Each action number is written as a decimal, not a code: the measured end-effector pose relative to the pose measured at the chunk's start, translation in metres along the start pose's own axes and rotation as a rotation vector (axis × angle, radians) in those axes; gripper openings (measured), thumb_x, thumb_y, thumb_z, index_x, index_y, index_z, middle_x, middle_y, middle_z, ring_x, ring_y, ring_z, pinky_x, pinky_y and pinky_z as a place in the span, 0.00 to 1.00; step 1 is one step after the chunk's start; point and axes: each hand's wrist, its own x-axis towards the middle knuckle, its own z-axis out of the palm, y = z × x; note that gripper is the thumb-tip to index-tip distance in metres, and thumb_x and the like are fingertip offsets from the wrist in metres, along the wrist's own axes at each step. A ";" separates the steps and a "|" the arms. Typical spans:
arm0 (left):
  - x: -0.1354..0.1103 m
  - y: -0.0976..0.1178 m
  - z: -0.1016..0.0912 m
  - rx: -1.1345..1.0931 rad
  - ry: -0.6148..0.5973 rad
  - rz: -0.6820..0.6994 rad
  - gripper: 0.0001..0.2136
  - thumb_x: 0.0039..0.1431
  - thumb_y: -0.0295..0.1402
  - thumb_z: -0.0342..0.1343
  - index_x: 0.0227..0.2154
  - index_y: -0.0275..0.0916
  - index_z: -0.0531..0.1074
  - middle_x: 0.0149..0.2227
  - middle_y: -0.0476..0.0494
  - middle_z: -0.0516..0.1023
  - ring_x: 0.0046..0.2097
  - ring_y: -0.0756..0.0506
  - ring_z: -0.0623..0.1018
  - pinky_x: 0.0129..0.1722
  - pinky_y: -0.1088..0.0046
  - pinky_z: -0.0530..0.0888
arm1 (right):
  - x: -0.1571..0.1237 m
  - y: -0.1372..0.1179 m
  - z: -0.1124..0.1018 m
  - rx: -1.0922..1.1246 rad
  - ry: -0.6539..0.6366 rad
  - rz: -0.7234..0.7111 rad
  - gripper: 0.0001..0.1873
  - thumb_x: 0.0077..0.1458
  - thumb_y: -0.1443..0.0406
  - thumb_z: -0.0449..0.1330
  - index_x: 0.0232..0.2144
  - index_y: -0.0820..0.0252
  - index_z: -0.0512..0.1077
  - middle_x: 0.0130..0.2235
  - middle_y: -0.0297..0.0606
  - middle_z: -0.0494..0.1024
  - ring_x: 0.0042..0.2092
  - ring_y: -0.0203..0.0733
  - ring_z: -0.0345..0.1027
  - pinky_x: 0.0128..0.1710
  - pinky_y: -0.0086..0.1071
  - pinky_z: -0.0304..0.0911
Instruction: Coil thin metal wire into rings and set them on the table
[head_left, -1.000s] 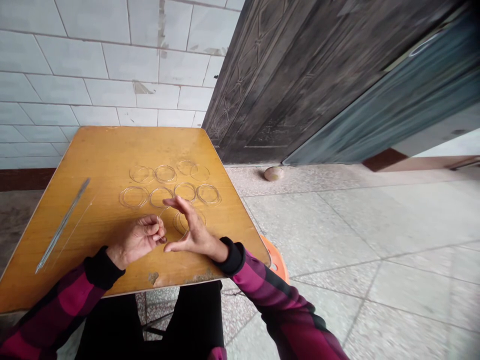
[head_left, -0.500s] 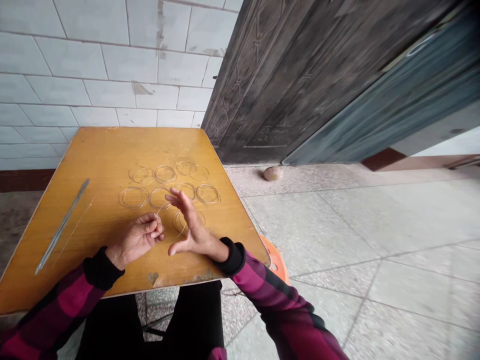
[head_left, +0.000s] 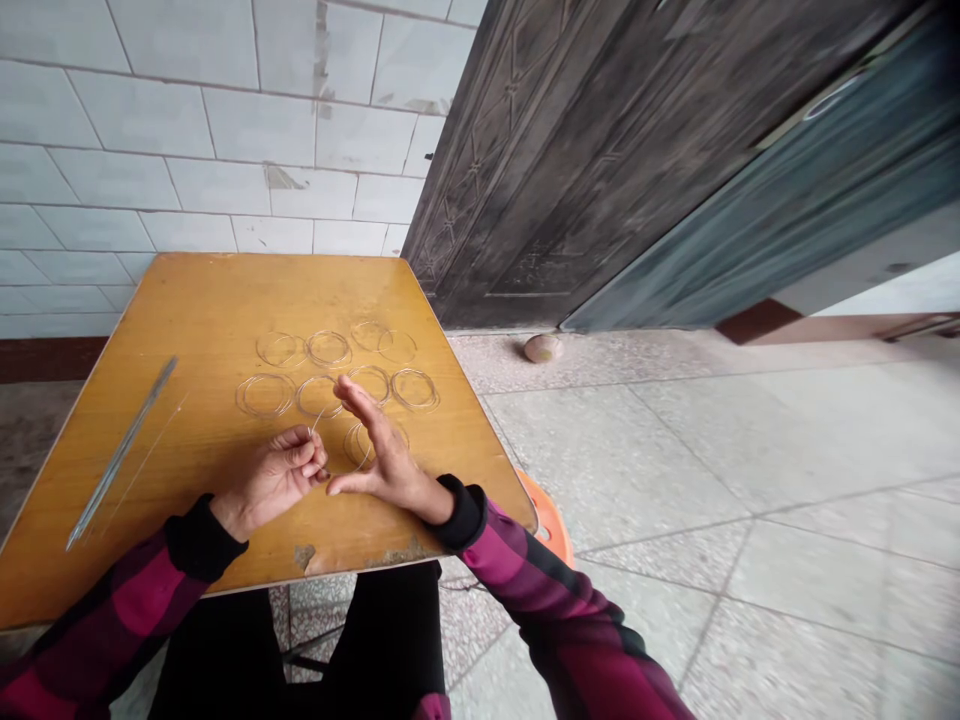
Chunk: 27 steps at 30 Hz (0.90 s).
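On the yellow wooden table top (head_left: 187, 330) lie several thin rings of coiled wire in two rows, with one more partly under my right hand (head_left: 382, 465). The nearest coiled wire ring (head_left: 358, 445) sits just beside that hand's thumb and fingers, which are spread and hold nothing I can see. My left hand (head_left: 274, 478) is curled, its fingertips pinching a thin wire (head_left: 316, 422) that rises toward the rings. A bundle of long metal rods (head_left: 120, 450) lies at the table's left side, away from both hands.
A dark carved wooden door (head_left: 525, 170) stands behind the table's right side, and a white tiled wall (head_left: 187, 130) is behind it. An orange stool (head_left: 547, 525) pokes out past the table's right corner. A rounded stone (head_left: 542, 348) sits on the speckled floor.
My right hand has shifted slightly, its fingers turning toward the far rings. My left hand stays nearly still on the wire, and the view has moved only a little.
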 end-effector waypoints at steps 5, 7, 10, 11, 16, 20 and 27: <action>0.000 -0.002 -0.002 -0.007 -0.008 0.000 0.09 0.45 0.29 0.71 0.29 0.37 0.77 0.26 0.51 0.75 0.25 0.55 0.70 0.31 0.76 0.72 | 0.001 -0.001 -0.003 -0.056 0.015 -0.041 0.53 0.48 0.48 0.68 0.68 0.52 0.47 0.63 0.50 0.66 0.65 0.51 0.59 0.63 0.49 0.61; 0.000 -0.003 -0.001 -0.007 -0.009 -0.003 0.09 0.45 0.29 0.72 0.28 0.37 0.78 0.25 0.51 0.75 0.25 0.55 0.70 0.30 0.76 0.72 | 0.000 -0.001 -0.003 -0.059 0.036 -0.062 0.52 0.47 0.47 0.67 0.67 0.53 0.49 0.61 0.49 0.68 0.63 0.51 0.62 0.61 0.48 0.63; 0.000 -0.003 0.000 -0.002 0.001 -0.007 0.09 0.44 0.29 0.72 0.28 0.37 0.78 0.25 0.51 0.76 0.25 0.55 0.70 0.30 0.76 0.72 | 0.000 0.001 -0.001 -0.059 0.049 -0.072 0.52 0.47 0.46 0.67 0.67 0.52 0.49 0.61 0.48 0.68 0.63 0.50 0.63 0.61 0.47 0.64; 0.000 -0.003 0.000 -0.001 0.008 -0.008 0.09 0.44 0.29 0.72 0.28 0.37 0.78 0.25 0.51 0.76 0.25 0.55 0.70 0.30 0.76 0.72 | 0.000 0.001 -0.001 -0.066 0.047 -0.065 0.52 0.47 0.46 0.66 0.68 0.52 0.49 0.61 0.48 0.68 0.63 0.50 0.63 0.61 0.47 0.64; 0.000 0.004 0.003 0.025 0.074 -0.014 0.11 0.42 0.29 0.73 0.27 0.36 0.76 0.25 0.50 0.76 0.26 0.55 0.72 0.32 0.77 0.71 | 0.002 0.001 -0.008 -0.095 0.001 -0.040 0.57 0.47 0.39 0.61 0.70 0.54 0.41 0.66 0.52 0.59 0.66 0.54 0.56 0.63 0.52 0.60; -0.002 0.012 0.008 0.116 0.117 0.014 0.14 0.42 0.27 0.72 0.32 0.36 0.74 0.23 0.51 0.74 0.28 0.53 0.74 0.31 0.78 0.68 | 0.002 -0.004 -0.018 -0.230 0.171 -0.058 0.33 0.63 0.54 0.56 0.66 0.48 0.54 0.62 0.48 0.63 0.63 0.53 0.60 0.57 0.53 0.64; -0.005 0.011 0.003 0.285 0.092 -0.110 0.16 0.46 0.29 0.69 0.35 0.37 0.68 0.24 0.52 0.72 0.26 0.53 0.72 0.27 0.78 0.62 | 0.001 -0.018 -0.016 -0.445 -0.036 -0.250 0.18 0.65 0.69 0.55 0.55 0.52 0.71 0.37 0.39 0.75 0.41 0.42 0.67 0.39 0.37 0.66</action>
